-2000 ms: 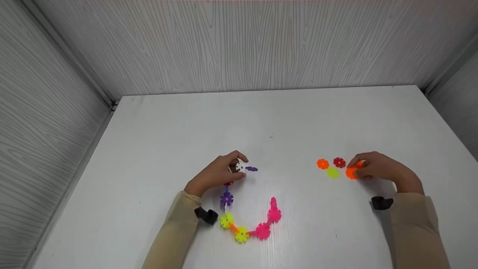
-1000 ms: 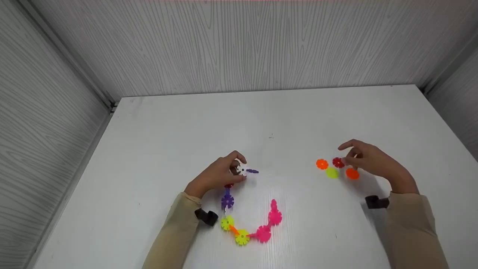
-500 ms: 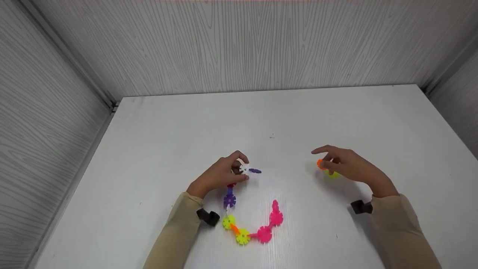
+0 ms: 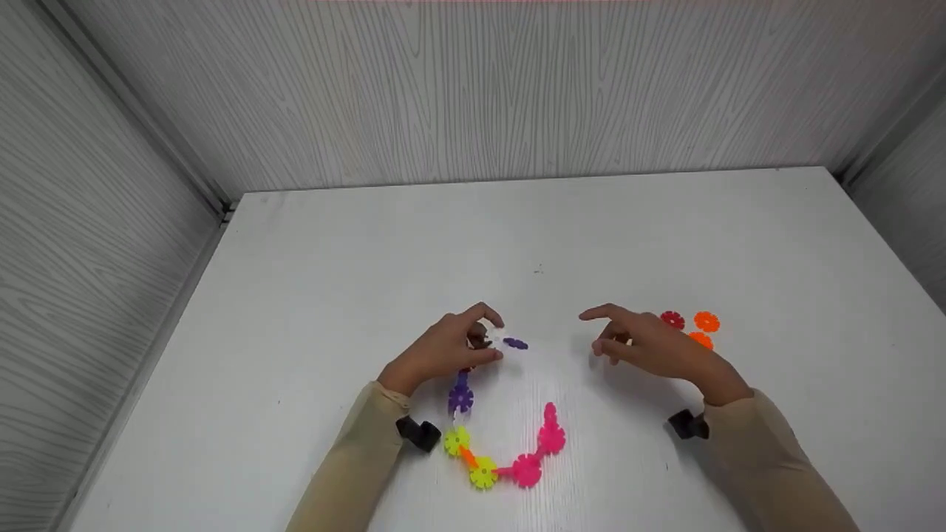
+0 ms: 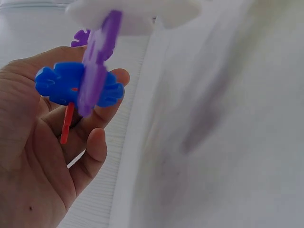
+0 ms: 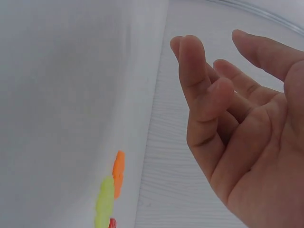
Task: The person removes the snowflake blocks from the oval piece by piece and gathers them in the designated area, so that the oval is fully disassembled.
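Observation:
In the head view my left hand [image 4: 436, 353] holds one end of a chain of notched snowflake discs, its fingertips on either side of a white disc [image 4: 495, 340] with a purple disc [image 4: 516, 343] sticking out to the right. The left wrist view has a blue disc [image 5: 57, 80], a purple disc [image 5: 92, 90] and the edge of a red disc [image 5: 67, 126] by the curled fingers. From there the chain curves down past yellow discs [image 4: 483, 473] to pink discs [image 4: 527, 471] on the table. My right hand [image 4: 654, 347] hovers to the right, index finger extended, holding nothing.
Right of my right hand lie a loose red disc [image 4: 672, 319] and two orange discs [image 4: 707, 321]. A yellow-green disc [image 6: 104, 202] shows in the right wrist view but is hidden in the head view. Wood-grain panels [image 4: 502, 96] enclose the white table [image 4: 355, 244].
My right hand has left the loose discs at the right and moved left toward the chain. My left hand and the chain have shifted slightly right.

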`<state>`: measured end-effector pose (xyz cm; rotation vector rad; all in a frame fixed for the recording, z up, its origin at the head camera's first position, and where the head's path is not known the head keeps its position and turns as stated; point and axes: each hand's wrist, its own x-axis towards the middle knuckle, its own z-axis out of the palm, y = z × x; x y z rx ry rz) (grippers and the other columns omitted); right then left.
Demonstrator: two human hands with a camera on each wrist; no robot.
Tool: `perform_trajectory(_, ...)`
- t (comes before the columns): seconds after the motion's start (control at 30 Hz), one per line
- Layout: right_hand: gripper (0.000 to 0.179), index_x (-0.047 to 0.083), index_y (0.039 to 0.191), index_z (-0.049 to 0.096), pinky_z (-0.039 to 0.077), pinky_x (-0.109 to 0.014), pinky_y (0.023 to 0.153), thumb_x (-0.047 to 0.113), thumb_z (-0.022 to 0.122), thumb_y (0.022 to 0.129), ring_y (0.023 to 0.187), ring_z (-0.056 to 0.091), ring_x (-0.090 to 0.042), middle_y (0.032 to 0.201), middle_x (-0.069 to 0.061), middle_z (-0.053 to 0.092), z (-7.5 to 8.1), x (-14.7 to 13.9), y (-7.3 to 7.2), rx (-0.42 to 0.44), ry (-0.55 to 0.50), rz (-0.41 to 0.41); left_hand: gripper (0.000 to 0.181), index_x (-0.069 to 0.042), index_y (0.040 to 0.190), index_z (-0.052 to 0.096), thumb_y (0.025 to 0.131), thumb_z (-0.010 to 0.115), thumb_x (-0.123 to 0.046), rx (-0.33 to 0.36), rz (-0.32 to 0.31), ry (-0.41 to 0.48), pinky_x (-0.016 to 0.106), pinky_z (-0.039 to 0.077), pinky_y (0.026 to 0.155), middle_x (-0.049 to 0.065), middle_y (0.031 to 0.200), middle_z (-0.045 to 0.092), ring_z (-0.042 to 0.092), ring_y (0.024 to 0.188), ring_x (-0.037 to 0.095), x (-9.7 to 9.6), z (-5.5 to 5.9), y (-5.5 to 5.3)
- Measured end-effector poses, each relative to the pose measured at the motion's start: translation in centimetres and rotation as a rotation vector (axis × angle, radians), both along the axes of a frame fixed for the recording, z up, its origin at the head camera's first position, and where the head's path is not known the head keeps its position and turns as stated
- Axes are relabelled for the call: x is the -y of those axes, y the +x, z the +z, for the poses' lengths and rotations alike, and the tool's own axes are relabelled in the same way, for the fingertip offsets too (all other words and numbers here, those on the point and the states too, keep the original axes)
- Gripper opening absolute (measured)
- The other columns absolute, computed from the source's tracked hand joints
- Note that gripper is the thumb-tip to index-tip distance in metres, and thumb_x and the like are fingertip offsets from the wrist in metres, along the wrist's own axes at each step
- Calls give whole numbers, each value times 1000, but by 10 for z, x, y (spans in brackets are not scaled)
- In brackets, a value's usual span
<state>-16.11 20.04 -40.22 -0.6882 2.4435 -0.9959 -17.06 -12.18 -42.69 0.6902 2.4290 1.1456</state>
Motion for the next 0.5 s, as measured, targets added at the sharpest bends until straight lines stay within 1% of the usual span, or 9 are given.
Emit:
perform_trajectory(0.1,44,13,139,44,51,-30,81,21,56,98,86,66,-18,101,-5,71,-1,9,3,-4,-7,27,37,-17,120,52,89,69,-28,9,-10,-1,25,48,67,-1,77,61,48,64,10,-3,-2,1)
perform_trajectory(0.23,45,16,139,45,51,-29,79,25,57,97,89,65,-17,101,-3,71,-3,19,7,-17,5,34,39,-18,121,52,88,70,-28,37,-7,-11,27,52,73,0,83,66,53,68,12,-7,-1,3)
perform_trajectory(0.33,45,17,138,46,51,-29,79,24,59,96,92,64,-16,104,-3,71,-6,24,8,-50,12,44,41,-18,122,51,88,71,-29,40,0,-25,29,53,77,0,86,68,56,72,13,-9,-1,3)
perform_trajectory(0.43,45,16,138,46,52,-29,80,22,59,96,93,64,-15,107,-3,71,-8,27,9,-77,7,65,42,-18,122,50,88,70,-30,44,4,-40,30,53,78,0,87,68,57,72,14,-10,-1,3)
perform_trajectory(0.5,45,16,138,46,52,-28,79,21,59,96,92,64,-15,107,-3,70,-9,30,10,-80,-4,81,42,-19,123,49,88,70,-31,51,7,-46,30,54,78,0,89,69,58,72,14,-11,-1,3)
